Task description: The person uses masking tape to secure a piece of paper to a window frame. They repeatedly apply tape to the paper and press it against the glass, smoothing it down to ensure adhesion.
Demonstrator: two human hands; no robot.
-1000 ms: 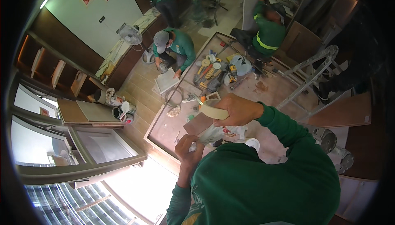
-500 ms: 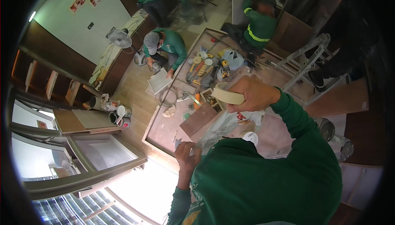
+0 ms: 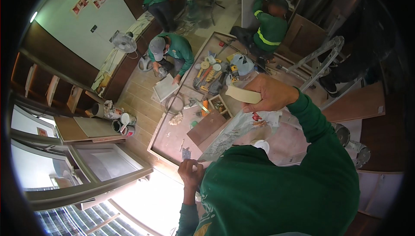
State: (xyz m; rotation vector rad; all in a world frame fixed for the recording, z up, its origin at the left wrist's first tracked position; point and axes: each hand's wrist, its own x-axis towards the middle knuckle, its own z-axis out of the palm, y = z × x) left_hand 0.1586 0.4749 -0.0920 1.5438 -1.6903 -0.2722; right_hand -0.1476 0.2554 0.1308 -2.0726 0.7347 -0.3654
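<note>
My right hand [image 3: 274,93] grips a wide cream roll of masking tape [image 3: 244,95], raised over the worktable. Lower and to the left, my left hand [image 3: 191,174] is closed near the table's front edge; what its fingers pinch is hidden. Just beyond those fingers shows a small grey flat piece [image 3: 186,153], and I cannot tell whether they touch it. A crumpled translucent plastic sheet [image 3: 229,136] with printing stretches across the table between my hands. Beside it lies a flat brown board [image 3: 206,128].
The large framed worktable [image 3: 162,139] carries hand tools, a yellow power drill [image 3: 234,70] and a small wooden box [image 3: 219,104]. A crouching co-worker [image 3: 173,50] handles a power tool over a pale panel [image 3: 165,88]. At right stands an aluminium stepladder [image 3: 322,65]; paint cans [image 3: 128,119] stand left.
My right hand and the tape roll have shifted slightly right and down. My left hand has moved left and down, uncovering more of the small grey piece.
</note>
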